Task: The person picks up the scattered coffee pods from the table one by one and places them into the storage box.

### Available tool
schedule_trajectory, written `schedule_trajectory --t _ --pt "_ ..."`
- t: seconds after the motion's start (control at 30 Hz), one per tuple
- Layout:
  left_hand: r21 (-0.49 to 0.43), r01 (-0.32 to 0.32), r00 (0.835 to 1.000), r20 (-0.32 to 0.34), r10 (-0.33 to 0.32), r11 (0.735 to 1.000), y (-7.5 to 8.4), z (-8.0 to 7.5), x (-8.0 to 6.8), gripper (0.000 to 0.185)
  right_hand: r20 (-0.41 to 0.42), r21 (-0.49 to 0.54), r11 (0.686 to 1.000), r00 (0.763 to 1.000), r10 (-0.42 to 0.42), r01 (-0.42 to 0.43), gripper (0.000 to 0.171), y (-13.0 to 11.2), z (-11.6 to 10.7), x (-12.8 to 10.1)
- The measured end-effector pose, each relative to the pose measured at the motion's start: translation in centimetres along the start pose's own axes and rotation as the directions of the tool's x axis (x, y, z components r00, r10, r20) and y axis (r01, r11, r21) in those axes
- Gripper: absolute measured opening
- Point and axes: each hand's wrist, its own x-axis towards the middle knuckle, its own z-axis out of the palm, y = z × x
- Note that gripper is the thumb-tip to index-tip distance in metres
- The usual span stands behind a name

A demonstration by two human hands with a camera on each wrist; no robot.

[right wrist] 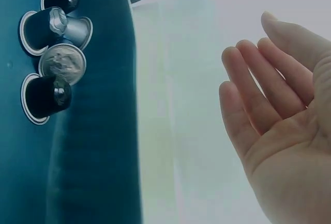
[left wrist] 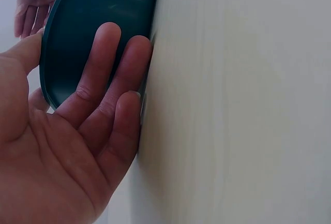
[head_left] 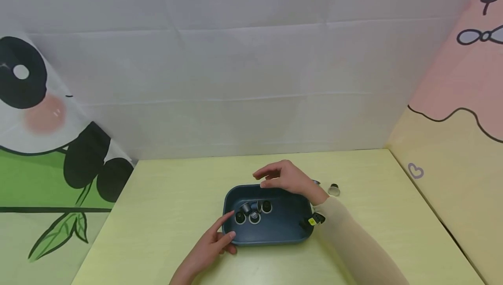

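Currently your left hand (head_left: 210, 245) rests against the near left corner of the dark teal rectangular plastic tray (head_left: 287, 228), which sits flat on the pale yellow-green table (head_left: 165, 197), about mid-table. In the left wrist view your left fingers (left wrist: 103, 63) lie straight and close together along the tray's outer wall, touching it; the thumb lies over the rim. Nothing is pinched.

Your right hand (head_left: 284, 178) hovers over the tray's far rim. The right wrist view shows the palm open, fingers (right wrist: 258, 79) extended and relaxed, slightly fanned, holding nothing and clear of the tray.

Inside the tray, toward its left half, a cluster of small coffee capsules (head_left: 253, 211) lies bunched together: two black ones with pale rims, one silver one lying on its side, and one showing its crinkled foil face. In the right wrist view the foil-faced capsule (right wrist: 62, 63) sits between the two black ones, touching the silver one.

Outside the tray, on the table beyond its far right corner, a lone small capsule (head_left: 334, 190) stands apart. A small black and yellow object (head_left: 314, 220) sits at the tray's right edge beside your right sleeve (head_left: 353, 241); what it is cannot be told.
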Motion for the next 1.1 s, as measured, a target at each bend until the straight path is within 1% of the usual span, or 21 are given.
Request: schedule_trajectory --t 0.2,0.33,0.53,0.77,0.87,1.1 --pt "-0.002 -0.009 1.000 0.000 0.009 1.000 -0.1 -0.1 0.0 0.063 -0.031 -0.030 0.999 0.999 -0.025 0.024 0.032 -0.6 -0.7 -1.0" --pt "-0.008 -0.010 1.000 -0.003 0.010 1.000 -0.2 -0.1 0.0 0.062 -0.052 -0.033 0.999 0.999 -0.016 0.014 0.034 -0.5 -1.1 -1.7" --pt "-0.003 -0.010 1.000 0.002 0.010 1.000 -0.3 0.0 0.0 0.061 -0.087 0.001 0.998 0.995 0.057 -0.057 0.033 -0.1 -1.5 -3.0" --pt "0.003 -0.011 1.000 -0.004 0.011 1.000 0.0 0.0 -0.1 0.061 -0.151 0.009 0.987 0.975 0.163 -0.163 0.030 0.5 -1.9 -4.9" --pt "0.005 -0.014 1.000 -0.003 0.014 1.000 0.0 0.0 -0.1 0.061 -0.169 0.021 0.982 0.967 0.189 -0.188 0.030 0.6 -2.1 -5.6" --pt "0.015 -0.006 1.000 -0.006 0.006 1.000 0.1 0.0 -0.2 0.061 -0.177 -0.004 0.979 0.964 0.201 -0.205 0.030 0.9 -2.8 -6.6"
